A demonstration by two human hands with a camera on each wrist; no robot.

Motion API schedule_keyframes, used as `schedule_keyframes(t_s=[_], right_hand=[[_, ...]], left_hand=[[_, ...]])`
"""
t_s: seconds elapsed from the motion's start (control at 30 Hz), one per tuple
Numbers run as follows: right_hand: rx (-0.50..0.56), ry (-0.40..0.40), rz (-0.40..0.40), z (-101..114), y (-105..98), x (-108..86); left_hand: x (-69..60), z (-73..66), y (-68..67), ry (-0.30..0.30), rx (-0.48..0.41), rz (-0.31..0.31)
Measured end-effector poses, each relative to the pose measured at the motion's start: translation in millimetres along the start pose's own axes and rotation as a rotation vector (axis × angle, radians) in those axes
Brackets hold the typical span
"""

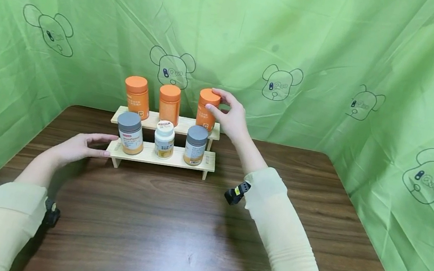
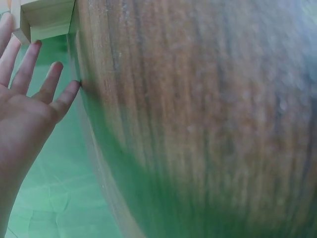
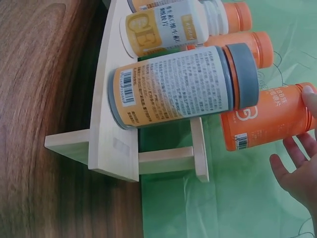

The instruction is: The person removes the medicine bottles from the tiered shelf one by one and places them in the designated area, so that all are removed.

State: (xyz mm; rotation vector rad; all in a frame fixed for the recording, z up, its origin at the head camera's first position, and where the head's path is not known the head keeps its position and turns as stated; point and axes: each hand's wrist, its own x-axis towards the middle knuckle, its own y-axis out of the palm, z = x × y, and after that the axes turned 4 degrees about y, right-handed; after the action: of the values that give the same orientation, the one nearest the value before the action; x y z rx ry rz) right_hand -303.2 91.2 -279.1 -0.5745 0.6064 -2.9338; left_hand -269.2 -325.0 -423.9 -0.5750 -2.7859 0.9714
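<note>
Glossy dark wood grain runs right across the tabletop (image 1: pixel 171 221), smooth enough to throw back a white glare at bottom centre, and there's green cloth (image 1: pixel 233 22) behind it, thin-looking, creased, with a soft sheen! Left of centre, pale, matt, plain wood on the shelves (image 1: pixel 177 160), and up top those orange jars (image 1: pixel 202 117), smooth plastic by the look of them; below, grey-lidded jars (image 1: pixel 196 144) with smooth printed labels (image 3: pixel 173 84). Lower right, a cream sleeve (image 1: pixel 296 253), soft matt cloth, wrinkling in fine folds!
</note>
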Motion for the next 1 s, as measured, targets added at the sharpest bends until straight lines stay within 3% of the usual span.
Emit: schedule_keyframes(t_s=[0.3,0.7,1.0], right_hand=[[0.038,-0.034,-0.016,-26.5,-13.6,9.9],[0.084,-0.04,-0.042,-34.5,-44.1,5.8],[0.092,-0.034,-0.035,-26.0,-62.2,-11.2]], left_hand=[[0.1,-3.5,-0.7,0.031,0.124,-0.018],[-2.3,-8.5,0.1,0.056,0.143,-0.012],[-3.4,-8.8,3.3,0.065,0.148,-0.026]])
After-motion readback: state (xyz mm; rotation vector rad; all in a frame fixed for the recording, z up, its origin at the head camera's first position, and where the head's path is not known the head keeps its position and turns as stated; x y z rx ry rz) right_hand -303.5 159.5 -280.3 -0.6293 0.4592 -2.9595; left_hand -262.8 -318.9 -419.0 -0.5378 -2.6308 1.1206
